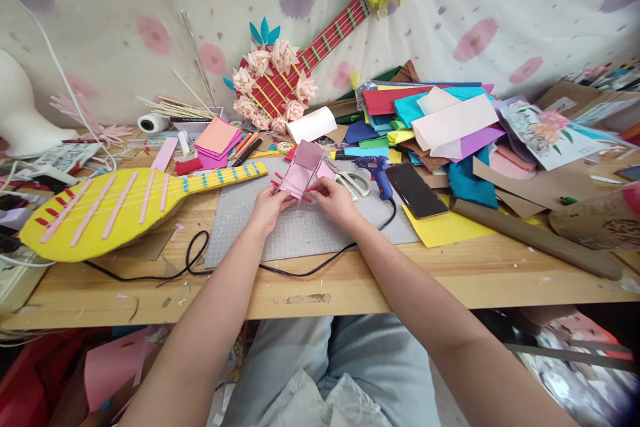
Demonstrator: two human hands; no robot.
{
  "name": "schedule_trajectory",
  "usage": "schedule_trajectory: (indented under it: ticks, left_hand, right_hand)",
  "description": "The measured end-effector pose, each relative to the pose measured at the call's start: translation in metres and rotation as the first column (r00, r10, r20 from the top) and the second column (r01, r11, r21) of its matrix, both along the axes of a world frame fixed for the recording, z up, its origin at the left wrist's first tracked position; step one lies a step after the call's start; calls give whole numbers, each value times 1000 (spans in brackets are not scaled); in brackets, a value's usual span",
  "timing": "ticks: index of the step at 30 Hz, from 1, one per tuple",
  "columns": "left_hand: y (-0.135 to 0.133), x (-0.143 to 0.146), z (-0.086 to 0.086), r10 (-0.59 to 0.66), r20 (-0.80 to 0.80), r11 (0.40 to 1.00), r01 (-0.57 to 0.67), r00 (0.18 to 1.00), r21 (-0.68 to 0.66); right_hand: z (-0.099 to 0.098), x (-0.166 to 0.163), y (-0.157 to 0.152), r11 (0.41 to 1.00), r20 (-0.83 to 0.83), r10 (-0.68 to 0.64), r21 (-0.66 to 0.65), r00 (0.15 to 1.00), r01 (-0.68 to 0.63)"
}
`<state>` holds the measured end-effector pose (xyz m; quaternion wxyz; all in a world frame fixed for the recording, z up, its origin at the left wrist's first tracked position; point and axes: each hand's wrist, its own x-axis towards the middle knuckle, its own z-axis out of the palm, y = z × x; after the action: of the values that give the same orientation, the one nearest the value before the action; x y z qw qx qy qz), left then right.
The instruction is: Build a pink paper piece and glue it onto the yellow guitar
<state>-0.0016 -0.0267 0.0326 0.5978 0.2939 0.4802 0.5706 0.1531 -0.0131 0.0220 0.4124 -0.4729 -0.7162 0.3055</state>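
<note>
Both hands meet over the grey cutting mat (300,237) at the middle of the wooden desk (450,273), working on a small pink folded card piece (300,172) that stands open like a little box. The left hand (270,205) pinches its lower left corner and the right hand (336,199) pinches its lower right, fingers closed narrow on the card. Thin red paper strips (304,197) stick out beneath its base. This looks like a fitting or pressing step, done while the strips sit against the card's underside. Whatever follows calls for a light, even pinch, since thin card creases easily and the strips could slide askew. Silver scissors (353,181) and a blue hot-glue gun (377,170) lie just right of the hands. A black phone (415,191) lies beyond them, and a yellow card guitar (125,205) lies well to the left.
</note>
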Motion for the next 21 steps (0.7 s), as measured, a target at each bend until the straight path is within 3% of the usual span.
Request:
schedule_trajectory:
  ticks: [8,21]
  left_hand:
    - [1,0,-3,10,-13,1000,-10,1000,-2]
    - [0,2,-1,30,-46,1000,-30,998,5]
  right_hand:
    - [3,-2,-6,952,273,-101,305,957,14]
    - [7,-1,-7,927,462,-97,363,882,-89]
